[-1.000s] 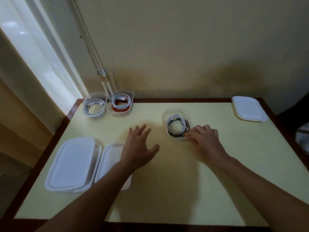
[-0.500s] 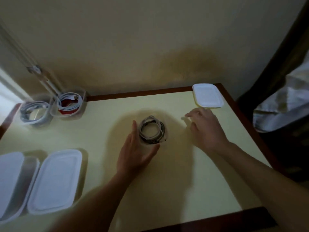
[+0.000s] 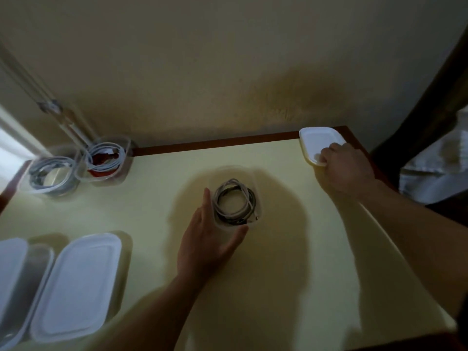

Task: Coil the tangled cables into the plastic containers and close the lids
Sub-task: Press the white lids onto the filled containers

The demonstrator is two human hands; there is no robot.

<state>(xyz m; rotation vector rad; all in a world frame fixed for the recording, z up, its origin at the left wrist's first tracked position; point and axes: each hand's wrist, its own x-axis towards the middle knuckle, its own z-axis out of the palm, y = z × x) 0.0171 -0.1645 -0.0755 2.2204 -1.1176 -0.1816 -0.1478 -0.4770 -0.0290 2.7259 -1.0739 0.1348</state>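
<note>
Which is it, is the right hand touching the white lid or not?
Touching. The head view shows the right hand with its fingers curled over the near edge of the white lid, with no gap.

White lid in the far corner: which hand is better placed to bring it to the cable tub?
Right. The right hand grips the near edge of the white lid, while the left hand is busy bracing the open container.
</note>
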